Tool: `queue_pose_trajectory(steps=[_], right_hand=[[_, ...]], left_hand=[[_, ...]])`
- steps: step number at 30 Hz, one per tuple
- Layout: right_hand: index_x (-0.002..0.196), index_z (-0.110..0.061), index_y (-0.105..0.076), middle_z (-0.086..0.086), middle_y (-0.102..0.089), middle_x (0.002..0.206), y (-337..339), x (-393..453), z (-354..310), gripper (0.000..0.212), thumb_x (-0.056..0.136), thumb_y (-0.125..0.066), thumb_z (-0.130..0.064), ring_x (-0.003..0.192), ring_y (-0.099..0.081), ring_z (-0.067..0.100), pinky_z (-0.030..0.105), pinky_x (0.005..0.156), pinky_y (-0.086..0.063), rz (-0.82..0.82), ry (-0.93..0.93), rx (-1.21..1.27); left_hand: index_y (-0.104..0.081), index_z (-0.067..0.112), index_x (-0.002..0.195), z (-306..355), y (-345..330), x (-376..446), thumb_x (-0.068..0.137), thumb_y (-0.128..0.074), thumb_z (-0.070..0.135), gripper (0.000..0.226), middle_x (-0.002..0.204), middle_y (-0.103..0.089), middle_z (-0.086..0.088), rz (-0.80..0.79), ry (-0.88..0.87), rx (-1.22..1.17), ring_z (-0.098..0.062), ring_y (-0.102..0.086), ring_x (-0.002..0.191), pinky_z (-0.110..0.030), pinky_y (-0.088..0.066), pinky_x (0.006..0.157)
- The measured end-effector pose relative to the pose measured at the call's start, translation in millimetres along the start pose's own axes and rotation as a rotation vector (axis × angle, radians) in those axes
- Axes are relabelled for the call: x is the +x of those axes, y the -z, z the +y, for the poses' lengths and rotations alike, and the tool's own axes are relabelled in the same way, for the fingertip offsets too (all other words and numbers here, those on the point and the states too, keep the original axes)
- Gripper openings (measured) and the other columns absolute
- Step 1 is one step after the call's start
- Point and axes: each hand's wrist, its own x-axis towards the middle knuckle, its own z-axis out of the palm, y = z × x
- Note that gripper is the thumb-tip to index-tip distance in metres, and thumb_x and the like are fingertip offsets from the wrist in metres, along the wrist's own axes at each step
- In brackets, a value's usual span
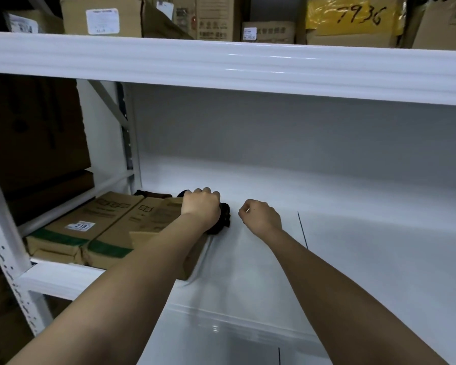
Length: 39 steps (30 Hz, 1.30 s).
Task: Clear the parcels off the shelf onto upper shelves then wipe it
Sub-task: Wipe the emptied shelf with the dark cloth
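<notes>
1. The white shelf (353, 233) lies bare across its middle and right, from the near edge to the far wall, so a hand can pass freely there.
2. At the left, flat cardboard boxes (95, 227) block the shelf's near-left corner up to the upright post (132, 154).
3. A dark cloth (223, 219) lies just right of the boxes, under the left hand (202, 206).
4. The right hand (259, 216) hovers near the cloth, leaving a narrow gap between.
5. The upper shelf beam (248, 67) caps the opening overhead; parcels (353, 22) crowd the upper shelf.
</notes>
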Motion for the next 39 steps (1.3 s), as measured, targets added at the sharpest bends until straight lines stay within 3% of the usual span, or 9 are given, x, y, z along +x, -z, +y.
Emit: queue_pose_trajectory(steps=[6, 12, 21, 26, 32, 36, 39], right_hand=[[0.1, -0.016, -0.063, 0.002, -0.067, 0.095, -15, 28, -26, 0.024, 0.091, -0.042, -0.023, 0.079, -0.056, 0.022, 0.027, 0.066, -0.041, -0.029, 0.019, -0.003], [0.1, -0.014, -0.063, 0.003, -0.067, 0.095, -31, 67, -52, 0.025, 0.092, -0.041, -0.023, 0.079, -0.055, 0.022, 0.028, 0.067, -0.042, -0.042, 0.107, 0.016], [0.101, -0.016, -0.064, -0.001, -0.066, 0.1, -52, 118, -94, 0.025, 0.092, -0.042, -0.023, 0.083, -0.058, 0.02, 0.027, 0.067, -0.043, -0.084, 0.259, 0.051], [0.101, -0.018, -0.065, -0.002, -0.067, 0.098, -63, 132, -117, 0.025, 0.091, -0.042, -0.022, 0.087, -0.061, 0.021, 0.026, 0.064, -0.042, -0.104, 0.292, 0.079], [0.098, -0.017, -0.064, 0.0, -0.069, 0.094, -81, 154, -152, 0.023, 0.09, -0.043, -0.023, 0.086, -0.064, 0.021, 0.026, 0.065, -0.044, -0.136, 0.265, 0.104], [0.098, -0.015, -0.063, 0.002, -0.069, 0.097, -97, 172, -184, 0.025, 0.089, -0.043, -0.027, 0.087, -0.066, 0.022, 0.029, 0.072, -0.049, -0.21, 0.217, 0.073], [0.101, -0.01, -0.064, 0.004, -0.071, 0.098, -104, 186, -207, 0.03, 0.088, -0.044, -0.027, 0.088, -0.068, 0.024, 0.028, 0.07, -0.046, -0.307, 0.187, 0.044]], left_hand=[[-0.054, 0.011, 0.117, -24, -6, 18, 0.097, -0.035, 0.023, 0.03, 0.115, -0.057, -0.008, -0.042, 0.042, -0.074, -0.027, -0.055, 0.104, -0.033, -0.035, 0.078], [-0.056, 0.013, 0.112, -56, -16, 39, 0.097, -0.036, 0.031, 0.031, 0.111, -0.059, -0.007, -0.095, 0.246, -0.24, -0.027, -0.057, 0.098, -0.031, -0.038, 0.074], [-0.056, 0.015, 0.114, -111, -35, 59, 0.095, -0.038, 0.018, 0.026, 0.109, -0.06, -0.005, -0.211, 0.475, -0.307, -0.023, -0.055, 0.087, -0.028, -0.04, 0.068], [-0.052, 0.013, 0.12, -133, -42, 61, 0.097, -0.039, 0.022, 0.027, 0.115, -0.06, -0.008, -0.23, 0.493, -0.3, -0.025, -0.058, 0.099, -0.031, -0.044, 0.074], [-0.053, 0.008, 0.116, -173, -60, 76, 0.097, -0.038, 0.011, 0.025, 0.112, -0.062, -0.011, -0.251, 0.469, -0.289, -0.026, -0.06, 0.097, -0.032, -0.046, 0.076], [-0.052, 0.006, 0.12, -205, -72, 90, 0.097, -0.038, 0.009, 0.027, 0.12, -0.06, -0.012, -0.271, 0.431, -0.313, -0.027, -0.058, 0.105, -0.035, -0.048, 0.085], [-0.051, 0.012, 0.127, -228, -78, 98, 0.096, -0.038, 0.013, 0.033, 0.126, -0.056, -0.01, -0.281, 0.421, -0.322, -0.026, -0.056, 0.11, -0.034, -0.046, 0.087]])
